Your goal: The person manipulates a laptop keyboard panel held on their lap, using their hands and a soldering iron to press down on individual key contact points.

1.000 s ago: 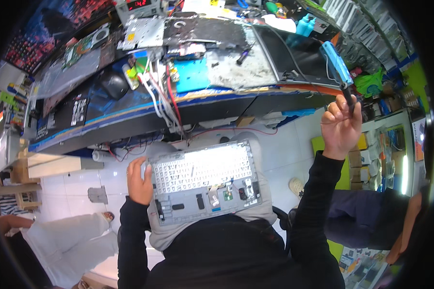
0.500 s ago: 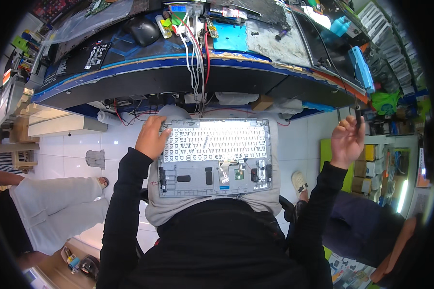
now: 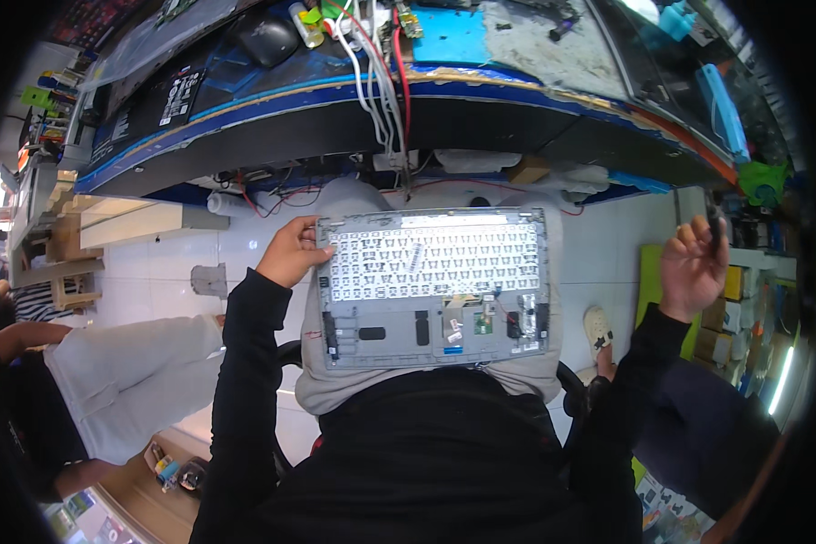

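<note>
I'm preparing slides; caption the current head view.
Left hand grips a laptop shell on the lap; right hand holds a dark tool.

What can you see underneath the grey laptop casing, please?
The laptop casing lies across the person's light grey trousers, which show past its edges. Its underside and whatever lies directly beneath are hidden.

Black-sleeved left arm (image 3: 247,354) reaches forward from the body, wrist about straight; bare left hand (image 3: 290,257) pinches, thumb laid on top, fingers bent. Black-sleeved right arm (image 3: 639,372) angles forward and well out to the side; bare right hand (image 3: 694,274) held in the air, fingers curled into a closed grip. I see black-clad torso (image 3: 444,453) between the forearms, hands well apart.
</note>
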The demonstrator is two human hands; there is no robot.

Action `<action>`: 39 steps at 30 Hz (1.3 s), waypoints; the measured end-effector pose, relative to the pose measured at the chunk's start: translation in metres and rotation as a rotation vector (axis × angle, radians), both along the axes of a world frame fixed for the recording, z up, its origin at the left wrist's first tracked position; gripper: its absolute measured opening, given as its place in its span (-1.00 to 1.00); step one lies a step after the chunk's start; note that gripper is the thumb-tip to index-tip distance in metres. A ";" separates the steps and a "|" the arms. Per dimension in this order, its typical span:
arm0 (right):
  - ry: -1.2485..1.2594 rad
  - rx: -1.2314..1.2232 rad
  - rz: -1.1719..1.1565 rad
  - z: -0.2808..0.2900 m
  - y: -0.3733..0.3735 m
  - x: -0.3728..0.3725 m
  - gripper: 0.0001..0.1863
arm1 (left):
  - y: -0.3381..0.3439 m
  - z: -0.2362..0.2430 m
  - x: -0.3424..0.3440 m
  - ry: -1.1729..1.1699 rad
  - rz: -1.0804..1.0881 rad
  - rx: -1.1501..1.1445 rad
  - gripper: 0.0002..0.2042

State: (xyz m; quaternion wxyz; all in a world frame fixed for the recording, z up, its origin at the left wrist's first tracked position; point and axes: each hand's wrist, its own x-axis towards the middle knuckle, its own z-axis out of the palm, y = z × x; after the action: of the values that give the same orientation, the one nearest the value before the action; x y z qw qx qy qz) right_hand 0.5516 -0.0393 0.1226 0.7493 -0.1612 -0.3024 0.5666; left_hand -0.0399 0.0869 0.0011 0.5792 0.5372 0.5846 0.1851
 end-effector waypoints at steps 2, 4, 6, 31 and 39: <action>-0.011 -0.015 -0.002 -0.003 -0.001 0.004 -0.59 | 0.000 -0.003 0.002 -0.096 0.008 -0.082 -0.39; -0.052 -0.043 -0.031 -0.001 -0.003 0.005 -0.61 | 0.002 -0.007 0.008 -0.120 0.008 -0.100 -0.43; -0.029 -0.060 -0.012 -0.007 0.001 0.004 -0.61 | 0.004 -0.006 0.007 -0.145 -0.001 -0.109 -0.54; -0.144 -0.148 -0.197 -0.002 0.017 -0.036 -0.66 | -0.003 -0.018 0.012 -0.138 0.037 -0.042 -0.63; -0.221 -0.201 -0.347 0.050 0.050 -0.036 -0.66 | -0.004 -0.029 0.014 -0.168 0.056 0.020 -0.52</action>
State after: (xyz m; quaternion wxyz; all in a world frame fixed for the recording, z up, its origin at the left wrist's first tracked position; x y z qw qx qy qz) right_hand 0.5159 0.0110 0.1721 0.7781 -0.3455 -0.2925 0.4355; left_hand -0.0261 0.0824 -0.0278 0.6155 0.5089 0.5468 0.2514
